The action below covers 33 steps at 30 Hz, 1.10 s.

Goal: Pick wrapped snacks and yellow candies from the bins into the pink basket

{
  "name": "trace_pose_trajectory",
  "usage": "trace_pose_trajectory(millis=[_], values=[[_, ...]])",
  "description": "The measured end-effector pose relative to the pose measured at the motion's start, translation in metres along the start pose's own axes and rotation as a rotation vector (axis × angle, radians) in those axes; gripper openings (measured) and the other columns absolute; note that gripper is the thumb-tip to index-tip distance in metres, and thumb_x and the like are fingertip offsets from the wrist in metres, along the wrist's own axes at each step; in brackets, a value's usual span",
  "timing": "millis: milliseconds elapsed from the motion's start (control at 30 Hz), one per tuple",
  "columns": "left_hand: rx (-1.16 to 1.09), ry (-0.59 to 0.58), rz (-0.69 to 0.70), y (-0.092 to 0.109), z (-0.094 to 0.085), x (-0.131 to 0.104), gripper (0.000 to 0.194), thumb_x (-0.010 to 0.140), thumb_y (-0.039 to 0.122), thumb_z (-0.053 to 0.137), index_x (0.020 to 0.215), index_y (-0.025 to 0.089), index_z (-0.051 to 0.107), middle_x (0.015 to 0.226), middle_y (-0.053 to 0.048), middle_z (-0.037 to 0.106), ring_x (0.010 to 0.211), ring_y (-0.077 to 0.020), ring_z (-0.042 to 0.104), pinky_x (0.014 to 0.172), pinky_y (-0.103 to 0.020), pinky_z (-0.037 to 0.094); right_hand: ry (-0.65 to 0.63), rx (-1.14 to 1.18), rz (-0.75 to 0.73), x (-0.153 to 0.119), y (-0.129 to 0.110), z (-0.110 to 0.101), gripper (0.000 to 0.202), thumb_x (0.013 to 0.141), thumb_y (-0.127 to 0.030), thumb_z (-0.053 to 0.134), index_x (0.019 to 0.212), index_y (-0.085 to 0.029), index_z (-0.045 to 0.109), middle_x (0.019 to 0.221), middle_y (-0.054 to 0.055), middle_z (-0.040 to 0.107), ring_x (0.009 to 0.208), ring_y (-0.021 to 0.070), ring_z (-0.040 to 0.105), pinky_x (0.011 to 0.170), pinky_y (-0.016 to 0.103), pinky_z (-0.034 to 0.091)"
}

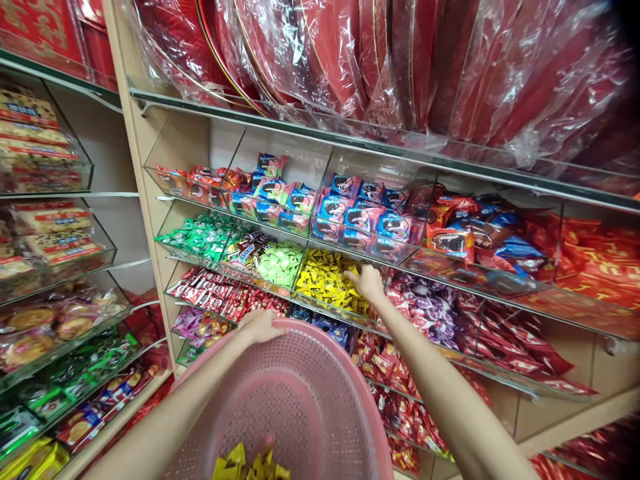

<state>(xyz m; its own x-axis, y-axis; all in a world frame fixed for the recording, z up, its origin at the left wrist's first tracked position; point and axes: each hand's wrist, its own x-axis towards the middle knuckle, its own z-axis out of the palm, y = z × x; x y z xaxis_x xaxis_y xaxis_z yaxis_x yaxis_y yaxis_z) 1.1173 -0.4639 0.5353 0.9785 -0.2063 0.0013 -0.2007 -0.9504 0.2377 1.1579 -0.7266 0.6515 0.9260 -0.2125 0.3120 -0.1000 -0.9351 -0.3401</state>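
Observation:
My left hand [259, 327] is closed over the far rim of a pink perforated plastic basket [305, 360], tilted in front of me. Several yellow-wrapped candies [250, 463] lie at the basket's bottom. Beyond the basket, my right hand [369, 283] reaches into a clear shelf bin of yellow-wrapped candies [325, 277], at its right side. Its thumb side points left over the pile. The other fingers are mostly hidden, so I cannot tell whether they hold any candy.
Green candies [197, 237] and light green candies [280, 262] fill bins to the left, purple-wrapped candies [430, 307] to the right. Blue-and-pink snack packs [360, 217] sit one tier above. A glass shelf edge [350, 139] with plastic-wrapped red items [340, 53] overhangs the bins.

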Motion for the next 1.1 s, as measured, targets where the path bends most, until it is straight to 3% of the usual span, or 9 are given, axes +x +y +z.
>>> trace_pose_trajectory(millis=[167,433,633,833,1100], values=[[0.0,0.009,-0.005,-0.003,0.001,-0.002,0.057,0.067,0.072,0.043,0.08,0.021,0.064,0.087,-0.011,0.069,0.085,-0.0315,0.064,0.07,-0.039,0.049,0.064,0.083,-0.033,0.006,-0.006,0.013,0.053,0.086,-0.052,0.035,0.114,-0.01,0.055,0.105,0.015,0.064,0.094,0.0225,0.06,0.075,0.027,0.043],[-0.007,0.011,-0.018,-0.007,0.0,-0.006,0.059,0.066,0.074,0.04,0.08,0.022,0.065,0.086,-0.01,0.069,0.084,-0.0298,0.064,0.07,-0.036,0.049,0.037,-0.01,-0.14,-0.013,-0.002,0.034,0.039,0.086,-0.045,0.042,0.115,-0.019,0.05,0.113,0.013,0.057,0.1,0.0255,0.056,0.078,0.031,0.042],[-0.006,0.006,-0.026,-0.006,0.0,-0.006,0.06,0.066,0.075,0.041,0.08,0.021,0.065,0.087,-0.011,0.069,0.085,-0.0318,0.064,0.07,-0.038,0.049,-0.014,-0.084,-0.139,-0.022,-0.009,0.036,0.061,0.082,-0.064,0.027,0.113,-0.015,0.048,0.112,0.017,0.051,0.103,0.0305,0.052,0.081,0.039,0.042],[-0.007,0.011,-0.019,-0.004,-0.002,-0.006,0.056,0.067,0.072,0.042,0.079,0.022,0.064,0.086,-0.01,0.07,0.084,-0.0297,0.064,0.07,-0.036,0.048,-0.09,-0.165,-0.233,-0.027,-0.02,0.041,0.067,0.074,-0.069,0.041,0.119,-0.018,0.043,0.116,0.018,0.045,0.107,0.0344,0.047,0.077,0.04,0.042],[-0.018,-0.001,-0.052,-0.004,-0.009,-0.015,0.055,0.066,0.071,0.044,0.08,0.022,0.066,0.083,-0.009,0.07,0.082,-0.0277,0.065,0.066,-0.032,0.048,-0.12,-0.174,-0.342,-0.02,-0.01,0.041,0.048,0.083,-0.061,0.035,0.112,-0.025,0.047,0.109,0.011,0.05,0.087,0.022,0.058,0.07,0.03,0.04]])
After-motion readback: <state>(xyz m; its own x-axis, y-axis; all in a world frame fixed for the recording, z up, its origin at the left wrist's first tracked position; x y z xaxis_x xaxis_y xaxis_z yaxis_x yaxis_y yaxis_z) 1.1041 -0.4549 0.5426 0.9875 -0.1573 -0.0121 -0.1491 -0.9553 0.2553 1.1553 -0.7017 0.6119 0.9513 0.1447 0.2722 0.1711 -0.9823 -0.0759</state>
